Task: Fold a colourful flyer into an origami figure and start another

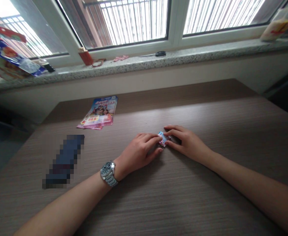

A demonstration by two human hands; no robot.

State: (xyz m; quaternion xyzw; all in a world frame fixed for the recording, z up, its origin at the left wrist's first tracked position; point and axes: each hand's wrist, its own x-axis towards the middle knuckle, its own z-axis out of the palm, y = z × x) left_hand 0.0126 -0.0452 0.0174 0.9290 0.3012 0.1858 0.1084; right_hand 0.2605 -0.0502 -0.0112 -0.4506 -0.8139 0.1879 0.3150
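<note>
Printed paper (162, 139) – small, blue-pink

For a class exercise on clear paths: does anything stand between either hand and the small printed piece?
Nothing visible does: the left hand and the right hand both have fingers at the small printed piece. The leaflets and the dark blurred object lie off to the left, outside that space.

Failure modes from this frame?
Small printed piece: left hand and right hand are both on it, so uneven pressure might skew or crease it.
Fingers partly cover it, so a misaligned edge could go unnoticed.
It sits on a smooth-looking tabletop, so it may slide if one hand lets go.
</note>
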